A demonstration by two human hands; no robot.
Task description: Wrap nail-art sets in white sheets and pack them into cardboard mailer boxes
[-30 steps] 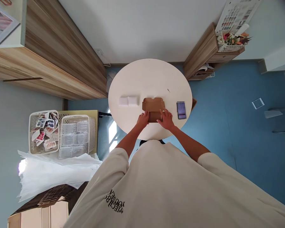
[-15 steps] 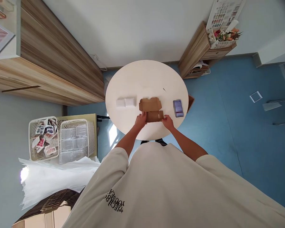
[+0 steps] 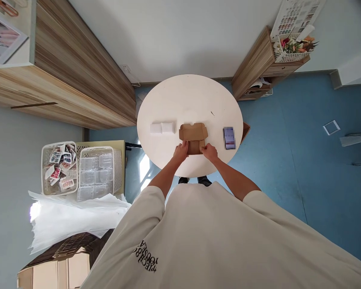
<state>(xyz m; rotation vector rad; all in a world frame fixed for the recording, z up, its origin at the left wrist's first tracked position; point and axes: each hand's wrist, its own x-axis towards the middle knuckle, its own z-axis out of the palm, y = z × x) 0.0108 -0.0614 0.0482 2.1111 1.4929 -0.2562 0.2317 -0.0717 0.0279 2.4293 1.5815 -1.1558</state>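
My two hands hold a small brown cardboard box (image 3: 193,131) on a round white table (image 3: 189,96), the box sitting just off the table's centre toward 6 o'clock, its lid folded open toward 12 o'clock with a flap spread at each end. My left hand (image 3: 181,150) holds the 9 o'clock end, fingers drawn in against the wall; my right hand (image 3: 209,152) has the 3 o'clock end between narrowed fingers – how the thumbs sit, I cannot tell. Two white packets (image 3: 167,128) lie end to end at 9 o'clock on the table, apart from the box, and between 3 and 4 o'clock, near the table's edge, lies a flat purple slab (image 3: 229,138), its face blurred. Off toward 8 o'clock two white baskets (image 3: 117,170) stand side by side, one filled with small printed packs (image 3: 56,172), the other with clear plastic boxes (image 3: 88,177) – white sheets (image 3: 78,212) spread beside them, brown cardboard (image 3: 60,273) toward 7 o'clock. A tall wooden cabinet (image 3: 81,68) rises at 10 o'clock, a smaller cupboard (image 3: 252,64) with flowers (image 3: 296,45) at 2, and a white frame (image 3: 333,132) lies on the blue floor (image 3: 276,160) at 3 o'clock
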